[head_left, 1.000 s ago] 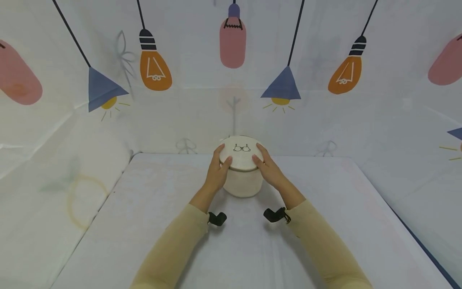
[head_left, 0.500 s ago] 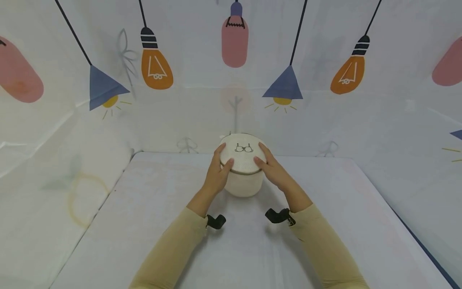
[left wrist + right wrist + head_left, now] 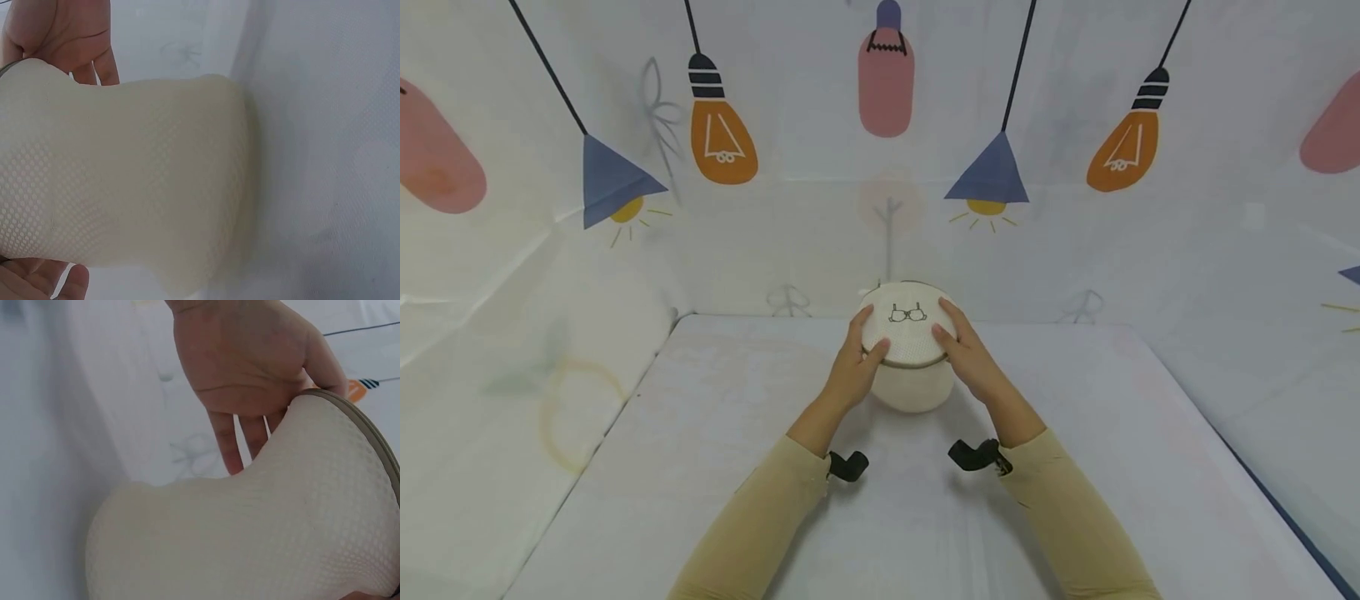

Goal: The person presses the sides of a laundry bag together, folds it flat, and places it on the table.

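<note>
A cream mesh laundry bag point(image 3: 910, 343) stands on the white table, its round lid tilted toward me and printed with a small glasses-like drawing. My left hand point(image 3: 852, 368) grips the lid's left rim, thumb on top. Opposite it, my right hand point(image 3: 976, 363) holds the right rim the same way. In the left wrist view the bag's soft side point(image 3: 156, 175) sags between both hands, its base on the table. A brownish zipper edge point(image 3: 369, 428) runs round the rim in the right wrist view, where several fingers point(image 3: 225, 440) reach behind the mesh.
The white tabletop point(image 3: 737, 400) ends at a pale backdrop point(image 3: 820, 225) printed with hanging lamps and bulbs, just behind the bag. Black wrist-mounted pieces point(image 3: 848, 467) stick inward from both beige sleeves point(image 3: 760, 517).
The bag's lid has tilted more toward me and shifted slightly right and down, with both hands moving along with it. Their hold on the rim stays the same.
</note>
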A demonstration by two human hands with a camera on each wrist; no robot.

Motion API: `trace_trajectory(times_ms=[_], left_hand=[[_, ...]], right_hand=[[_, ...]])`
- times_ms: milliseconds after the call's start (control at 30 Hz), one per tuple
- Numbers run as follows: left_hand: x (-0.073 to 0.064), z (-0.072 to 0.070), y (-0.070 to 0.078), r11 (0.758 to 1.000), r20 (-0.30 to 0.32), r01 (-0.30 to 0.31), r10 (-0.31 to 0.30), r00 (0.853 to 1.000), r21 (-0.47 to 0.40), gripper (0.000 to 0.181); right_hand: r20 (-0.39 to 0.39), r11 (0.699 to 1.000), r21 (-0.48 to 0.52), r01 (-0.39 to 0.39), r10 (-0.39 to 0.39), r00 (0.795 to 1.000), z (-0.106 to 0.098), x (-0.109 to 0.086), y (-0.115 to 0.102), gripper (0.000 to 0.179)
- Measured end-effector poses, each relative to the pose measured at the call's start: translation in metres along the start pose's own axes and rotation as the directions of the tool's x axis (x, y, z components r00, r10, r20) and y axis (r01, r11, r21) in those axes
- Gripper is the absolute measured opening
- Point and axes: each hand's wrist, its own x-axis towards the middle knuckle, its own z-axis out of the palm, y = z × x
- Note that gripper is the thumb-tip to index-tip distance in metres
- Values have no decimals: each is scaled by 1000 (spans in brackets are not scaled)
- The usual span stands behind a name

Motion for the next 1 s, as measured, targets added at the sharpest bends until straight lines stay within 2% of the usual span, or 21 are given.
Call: trace_trajectory(times_ms=[200, 500, 633, 867, 1000], left_hand=[[0, 2, 0, 1000, 26, 6, -6, 1000, -13, 66], [-2, 4, 1, 1000, 60, 21, -21, 998, 5, 67], [-3, 6, -1, 1000, 69, 29, -29, 997, 1, 68], [-5, 8, -3, 999, 77, 43, -41, 996, -16, 68], [-5, 8, -3, 998, 76, 50, -48, 996, -36, 68]], right_hand=[[-52, 988, 153, 19, -11, 999, 4, 1, 5, 59], [-83, 943, 333, 12, 17, 996, 6, 1, 9, 55], [-97, 912, 410, 15, 27, 995, 8, 1, 10, 55], [-110, 839, 542, 47, 15, 994, 11, 2, 9, 54], [-117, 825, 562, 60, 7, 993, 13, 2, 8, 54]])
